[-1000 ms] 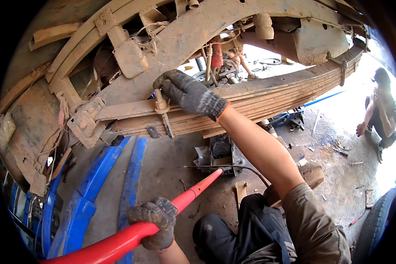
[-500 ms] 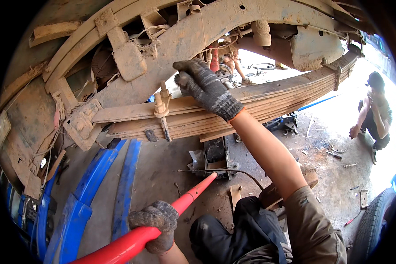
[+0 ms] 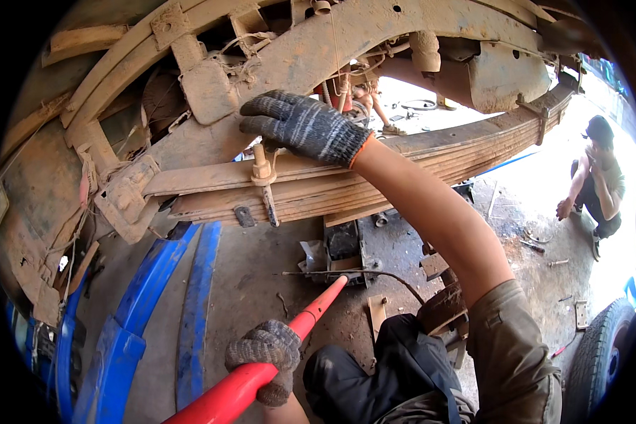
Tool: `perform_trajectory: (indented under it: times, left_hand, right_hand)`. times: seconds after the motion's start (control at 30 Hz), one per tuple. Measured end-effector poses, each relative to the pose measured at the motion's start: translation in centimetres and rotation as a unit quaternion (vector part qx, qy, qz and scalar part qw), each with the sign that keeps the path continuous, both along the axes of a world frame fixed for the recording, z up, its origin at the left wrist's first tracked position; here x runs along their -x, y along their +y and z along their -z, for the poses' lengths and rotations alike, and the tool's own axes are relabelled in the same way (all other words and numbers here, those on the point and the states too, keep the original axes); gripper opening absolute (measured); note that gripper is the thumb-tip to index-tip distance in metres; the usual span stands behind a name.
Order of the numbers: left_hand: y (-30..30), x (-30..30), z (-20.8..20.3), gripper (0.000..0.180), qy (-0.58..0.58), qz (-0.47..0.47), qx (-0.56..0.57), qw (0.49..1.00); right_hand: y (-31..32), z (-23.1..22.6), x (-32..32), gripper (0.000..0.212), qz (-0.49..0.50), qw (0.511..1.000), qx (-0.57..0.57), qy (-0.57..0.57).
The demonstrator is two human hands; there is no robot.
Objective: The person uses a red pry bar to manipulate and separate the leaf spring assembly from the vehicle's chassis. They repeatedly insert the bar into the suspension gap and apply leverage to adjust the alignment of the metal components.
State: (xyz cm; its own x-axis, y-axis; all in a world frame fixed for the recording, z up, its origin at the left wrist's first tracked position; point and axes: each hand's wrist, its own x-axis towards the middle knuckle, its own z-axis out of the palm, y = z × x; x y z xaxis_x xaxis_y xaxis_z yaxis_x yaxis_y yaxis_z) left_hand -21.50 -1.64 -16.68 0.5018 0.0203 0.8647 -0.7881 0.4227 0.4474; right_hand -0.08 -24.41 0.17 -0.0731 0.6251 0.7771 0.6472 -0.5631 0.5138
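A dusty leaf spring (image 3: 431,159) with stacked leaves runs across the view under a mud-coated vehicle frame (image 3: 374,32). Just above its left part, beside an upright bolt with a nut (image 3: 261,168), is my right hand (image 3: 300,131) in a grey knit glove. Its fingers reach leftward, slightly apart, holding nothing; whether the palm touches the spring is hidden. Lower down, my left hand (image 3: 267,357), gloved too, is closed around a red jack handle (image 3: 307,316). That handle slants up from the lower edge toward a dark metal jack (image 3: 344,246) beneath the spring.
Blue metal beams (image 3: 131,332) lie at the left. A tire (image 3: 601,353) stands at lower right, and a person (image 3: 601,177) crouches at far right. Wooden blocks (image 3: 445,304) are beside my knee. Another person's leg (image 3: 381,113) shows beyond the frame.
My right hand has moved left and slightly down toward the upright bolt, its fingers straightening. My left hand has shifted a little right with the jack handle.
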Motion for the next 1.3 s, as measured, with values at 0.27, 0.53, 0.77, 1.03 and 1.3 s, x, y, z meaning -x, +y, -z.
perform_trajectory:
  times: [0.27, 0.53, 0.77, 1.03, 1.3]
  left_hand:
    - [0.6, 0.0, 0.4, 0.026, 0.032, 0.008, -0.014, 0.999]
    - [0.4, 0.1, 0.3, 0.028, 0.012, -0.043, -0.045, 0.998]
    - [0.6, -0.3, 0.5, 0.034, 0.023, -0.017, -0.015, 0.999]
    - [0.7, -0.4, 1.0, 0.031, 0.021, -0.088, -0.022, 0.996]
    - [0.1, -1.0, 0.4, 0.029, -0.016, -0.009, -0.015, 1.000]
  right_hand:
    - [-0.1, -0.1, -1.4, 0.031, 0.054, 0.991, 0.118, -0.045]
    - [0.4, -0.1, -2.0, 0.020, 0.100, 0.978, 0.162, -0.086]
    - [-2.2, 0.6, 0.3, 0.023, 0.137, 0.970, 0.157, -0.126]
    - [-5.9, 0.6, 1.8, 0.044, 0.145, 0.983, 0.112, -0.010]
    - [-1.4, 0.3, -1.6, 0.030, 0.021, 0.990, 0.116, -0.079]
